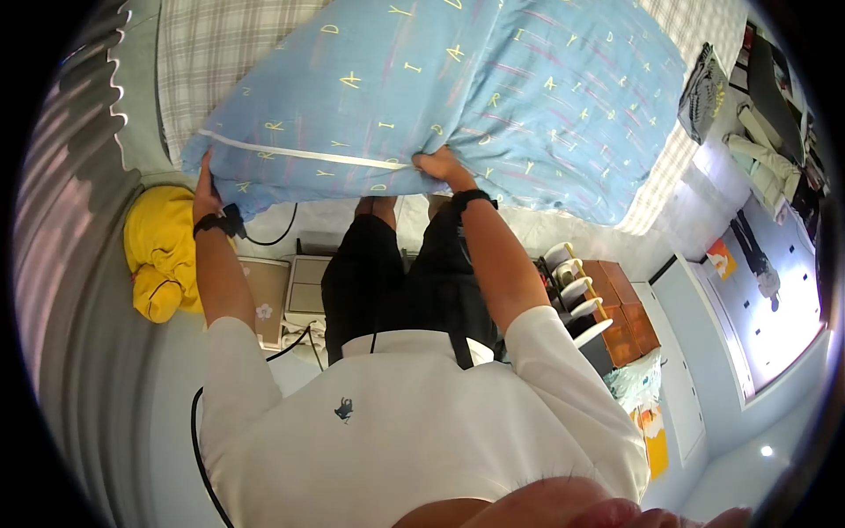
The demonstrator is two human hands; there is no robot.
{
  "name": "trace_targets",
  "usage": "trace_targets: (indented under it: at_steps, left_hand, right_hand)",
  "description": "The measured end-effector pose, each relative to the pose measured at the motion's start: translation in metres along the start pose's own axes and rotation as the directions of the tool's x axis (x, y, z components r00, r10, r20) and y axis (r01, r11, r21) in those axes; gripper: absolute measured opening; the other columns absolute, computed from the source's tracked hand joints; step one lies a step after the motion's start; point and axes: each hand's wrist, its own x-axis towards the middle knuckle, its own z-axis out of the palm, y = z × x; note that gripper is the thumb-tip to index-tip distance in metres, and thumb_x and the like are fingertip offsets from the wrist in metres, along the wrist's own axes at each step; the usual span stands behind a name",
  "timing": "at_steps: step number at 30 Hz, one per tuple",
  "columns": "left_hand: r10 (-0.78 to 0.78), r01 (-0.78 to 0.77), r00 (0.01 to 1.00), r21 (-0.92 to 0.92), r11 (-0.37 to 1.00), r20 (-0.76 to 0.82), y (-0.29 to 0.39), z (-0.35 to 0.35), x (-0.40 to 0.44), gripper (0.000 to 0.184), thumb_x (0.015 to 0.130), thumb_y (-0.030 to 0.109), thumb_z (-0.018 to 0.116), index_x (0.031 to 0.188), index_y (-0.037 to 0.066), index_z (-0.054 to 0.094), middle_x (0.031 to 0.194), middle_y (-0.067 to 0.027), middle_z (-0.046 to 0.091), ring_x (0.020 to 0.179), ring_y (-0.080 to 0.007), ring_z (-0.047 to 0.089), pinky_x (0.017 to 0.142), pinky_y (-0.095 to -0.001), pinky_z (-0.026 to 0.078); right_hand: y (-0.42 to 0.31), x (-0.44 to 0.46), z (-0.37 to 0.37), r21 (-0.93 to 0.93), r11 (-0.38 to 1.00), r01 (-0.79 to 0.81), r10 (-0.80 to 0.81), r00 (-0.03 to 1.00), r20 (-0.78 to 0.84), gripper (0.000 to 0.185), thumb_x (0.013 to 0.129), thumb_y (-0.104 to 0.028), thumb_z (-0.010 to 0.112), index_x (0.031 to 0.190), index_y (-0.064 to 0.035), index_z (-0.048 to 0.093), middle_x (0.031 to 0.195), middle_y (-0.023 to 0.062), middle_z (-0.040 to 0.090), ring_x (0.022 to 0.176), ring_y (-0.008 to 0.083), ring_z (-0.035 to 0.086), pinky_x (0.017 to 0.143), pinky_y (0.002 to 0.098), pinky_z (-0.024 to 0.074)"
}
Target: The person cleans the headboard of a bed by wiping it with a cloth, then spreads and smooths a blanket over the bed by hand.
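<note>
A light blue quilt (378,97) printed with yellow letters lies spread over the bed, a white strip (308,157) running across its near part. At the quilt's near left corner, my left hand (207,189) is closed on the edge, its fingers partly hidden by the cloth. My right hand (443,167) grips the quilt near the right end of the white strip, fingers curled into the fabric. Between my two hands the near edge hangs in front of my legs.
A plaid sheet (224,53) shows beside the quilt. A yellow bundle (163,251) sits below my left arm, near the grey curtain (70,290). A black cable (195,440) runs along my left side. Behind me stand a drawer unit (306,286) and a rack with white pieces (576,290).
</note>
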Motion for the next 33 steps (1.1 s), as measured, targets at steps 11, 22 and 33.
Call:
trace_targets:
  at_steps: [11,22,33]
  left_hand:
    - [-0.119,0.125,0.979,0.025,0.992,-0.168,0.006,0.002,-0.007,0.067,0.077,0.045,0.067,0.129,0.006,0.048,0.123,-0.008,0.055,0.11,-0.0248,0.054,0.094,-0.0374,0.043]
    - [0.131,-0.019,0.946,0.354,0.935,-0.296,0.012,0.023,-0.076,0.053,0.084,0.033,0.062,0.12,-0.003,0.051,0.113,-0.0105,0.058,0.099,-0.0216,0.058,0.085,-0.0318,0.046]
    - [0.435,-0.474,0.873,0.596,0.649,0.22,-0.039,0.118,-0.178,0.04,0.068,0.005,0.072,0.105,-0.002,0.058,0.099,-0.0061,0.063,0.087,-0.014,0.058,0.079,-0.0287,0.047]
  right_hand:
    - [0.041,0.032,0.014,-0.006,0.988,0.153,-0.153,0.985,-0.082,0.053,0.07,-0.012,0.056,0.121,0.0021,0.052,0.116,0.019,0.059,0.108,0.0312,0.055,0.091,0.0367,0.0441]
    - [0.052,0.038,0.022,-0.162,0.968,0.189,-0.227,0.937,-0.266,0.053,0.071,-0.014,0.053,0.122,-0.0038,0.053,0.114,0.0197,0.06,0.109,0.032,0.056,0.092,0.037,0.0441]
    - [0.03,0.017,-0.001,-0.071,0.974,0.214,-0.219,0.974,-0.065,0.059,0.075,-0.025,0.059,0.131,-0.0117,0.046,0.131,0.0198,0.048,0.119,0.0373,0.047,0.099,0.0401,0.0386]
